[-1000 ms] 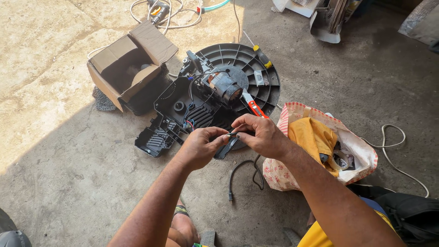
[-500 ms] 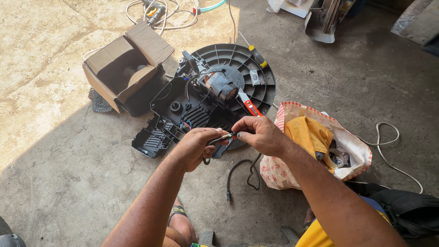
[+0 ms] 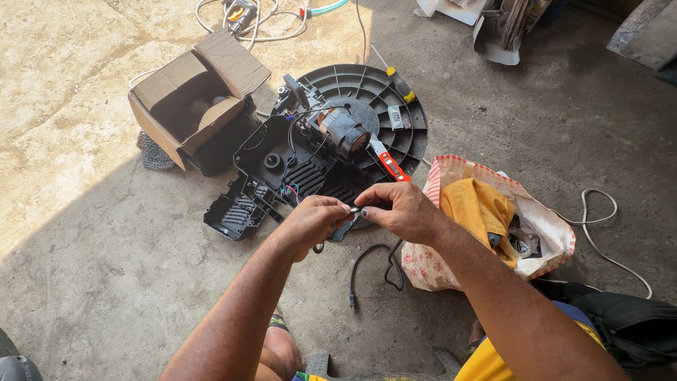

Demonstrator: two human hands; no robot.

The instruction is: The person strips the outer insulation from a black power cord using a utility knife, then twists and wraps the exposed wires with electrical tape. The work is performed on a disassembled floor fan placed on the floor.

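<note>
A small wire end (image 3: pixel 355 209) is pinched between left hand (image 3: pixel 312 224) and right hand (image 3: pixel 399 210) fingertips. Yellow cloth (image 3: pixel 479 208) is held in the patterned bag (image 3: pixel 451 264); cardboard box (image 3: pixel 190 99) contents cannot be told.

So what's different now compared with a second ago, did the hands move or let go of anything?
Hardly anything. The left hand and right hand keep their fingertips pinched together on the same thin black cable, nothing released; only the camera view drifted slightly. The round black plastic housing with its motor, brown cardboard box and patterned cloth bag stayed put.
</note>
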